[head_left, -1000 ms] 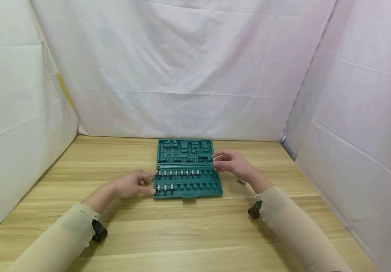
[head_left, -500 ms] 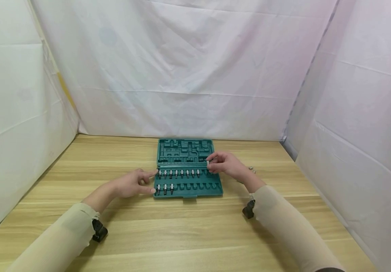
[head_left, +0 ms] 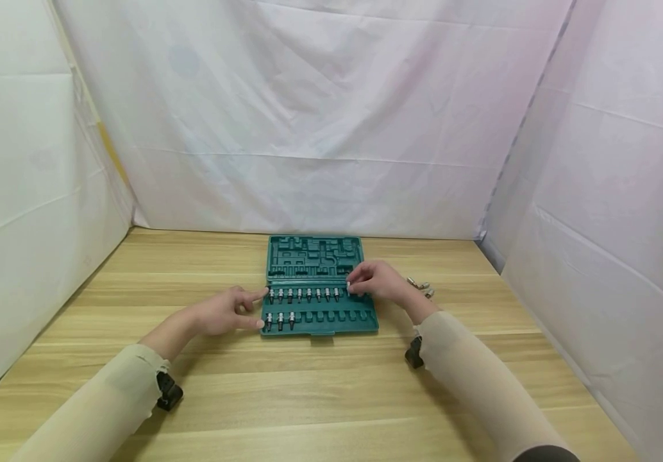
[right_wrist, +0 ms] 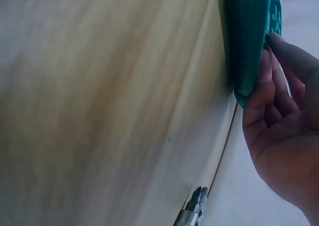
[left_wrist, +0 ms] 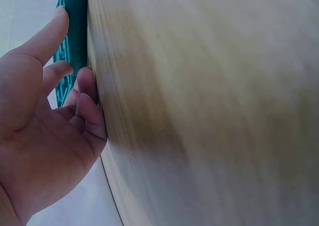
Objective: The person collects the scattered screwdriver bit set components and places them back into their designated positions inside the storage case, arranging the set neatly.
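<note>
So, my right hand [head_left: 379, 281] has thumb and fingertips clamped on a small silver bit [head_left: 349, 286], mostly hidden by the pinch, at the back row of slots in the green case [head_left: 322, 308], just right of the last filled slot. Whether it touches the plastic yet I cannot tell. My left hand [head_left: 224, 312] has thumb and forefinger spread apart, their tips against the case's left edge, the other fingers curled in. To seat the bit well, I think I should turn it the way its neighbours lie, head toward the hinge, then press straight down with little force, bracing from the left so the case doesn't skid. Too light a push might leave it perched; a crooked one could flick it out. Three bits fill the left end of the front row, and loose bits [head_left: 419, 285] lie on the table just beyond my right wrist. The table [head_left: 285, 391] is pale, streaky wood grain, smooth-looking, with creased white sheeting [head_left: 308, 122] hung behind and at both sides, and a yellow strip [head_left: 111, 153] in the left corner.
</note>
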`<action>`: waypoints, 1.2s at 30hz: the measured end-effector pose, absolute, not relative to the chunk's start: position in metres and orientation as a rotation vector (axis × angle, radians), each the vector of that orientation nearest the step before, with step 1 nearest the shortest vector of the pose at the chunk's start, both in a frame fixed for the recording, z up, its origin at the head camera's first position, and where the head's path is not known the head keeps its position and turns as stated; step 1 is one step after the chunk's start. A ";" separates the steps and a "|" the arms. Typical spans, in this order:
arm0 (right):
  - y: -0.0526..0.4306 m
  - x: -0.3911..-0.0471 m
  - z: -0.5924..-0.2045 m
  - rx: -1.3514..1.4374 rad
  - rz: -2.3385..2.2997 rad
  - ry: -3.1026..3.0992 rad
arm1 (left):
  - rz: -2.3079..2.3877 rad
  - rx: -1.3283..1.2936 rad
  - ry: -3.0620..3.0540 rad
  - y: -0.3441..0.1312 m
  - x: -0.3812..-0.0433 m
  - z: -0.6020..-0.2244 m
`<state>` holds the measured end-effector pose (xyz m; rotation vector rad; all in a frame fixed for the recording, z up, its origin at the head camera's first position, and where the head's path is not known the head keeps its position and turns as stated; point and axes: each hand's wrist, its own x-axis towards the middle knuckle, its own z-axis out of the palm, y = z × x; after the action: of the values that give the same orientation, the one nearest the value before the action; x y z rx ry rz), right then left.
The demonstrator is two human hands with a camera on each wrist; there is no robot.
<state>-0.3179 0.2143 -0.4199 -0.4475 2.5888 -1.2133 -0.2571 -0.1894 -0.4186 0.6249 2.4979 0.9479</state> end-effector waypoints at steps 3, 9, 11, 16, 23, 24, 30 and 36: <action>0.212 -0.320 -0.420 -0.483 -1.161 2.612 | 0.949 0.628 2.497 -0.190 -0.257 -0.419; 0.209 -0.321 -0.420 -0.459 -1.109 2.609 | 0.952 0.633 2.494 -0.189 -0.257 -0.418; 0.209 -0.320 -0.420 -0.445 -1.108 2.601 | 0.952 0.640 2.495 -0.188 -0.256 -0.417; 0.208 -0.320 -0.420 -0.441 -1.109 2.597 | 0.954 0.641 2.495 -0.188 -0.256 -0.416; 0.209 -0.319 -0.419 -0.457 -1.120 2.593 | 0.955 0.646 2.493 -0.188 -0.257 -0.417; 0.209 -0.319 -0.420 -0.462 -1.115 2.595 | 0.957 0.647 2.492 -0.188 -0.256 -0.416; 0.209 -0.322 -0.423 -0.473 -1.106 2.598 | 0.962 0.654 2.492 -0.188 -0.255 -0.416; 0.209 -0.320 -0.423 -0.465 -1.112 2.595 | 0.952 0.647 2.493 -0.188 -0.255 -0.416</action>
<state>-0.3198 0.2088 -0.4226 -0.4653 2.5948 -1.1123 -0.2546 -0.1883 -0.4160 0.6466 2.4926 0.9517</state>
